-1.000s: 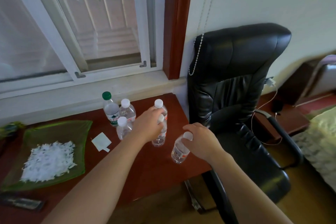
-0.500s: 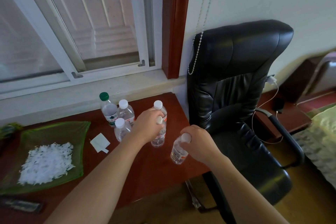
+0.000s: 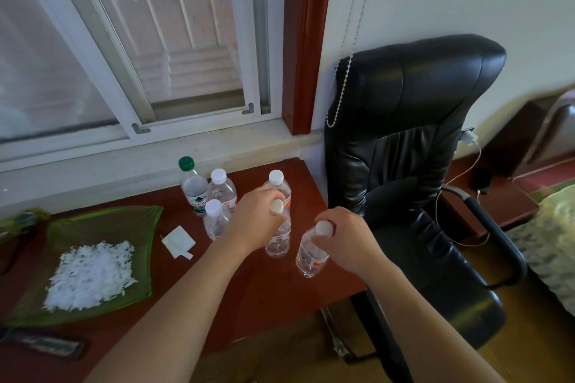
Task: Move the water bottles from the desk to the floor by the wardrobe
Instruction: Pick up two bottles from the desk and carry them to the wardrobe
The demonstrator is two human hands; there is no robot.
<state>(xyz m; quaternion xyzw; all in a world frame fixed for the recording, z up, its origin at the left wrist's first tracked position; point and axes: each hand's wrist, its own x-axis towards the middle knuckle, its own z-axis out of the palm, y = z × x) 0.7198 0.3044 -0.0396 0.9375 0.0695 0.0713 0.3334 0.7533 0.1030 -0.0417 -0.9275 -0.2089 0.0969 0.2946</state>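
I count 6 bottles on the desk [image 3: 264, 292], all right of the green tray [image 3: 102, 221]. My left hand [image 3: 255, 221] is curled round the neck of the upright bottle [image 3: 278, 242], with the cap poking out between the fingers. My right hand [image 3: 345, 236] grasps the cap end of the tilted bottle [image 3: 308, 258], farthest right of the tray; I can't tell if its base is lifted. 4 stand loose: green-cap bottle [image 3: 194, 190], white-cap bottle [image 3: 222, 191] and front bottle [image 3: 214, 221] near the tray's right corner, rear bottle [image 3: 278, 183] further right. A paper scrap [image 3: 178, 241] lies just right of the tray.
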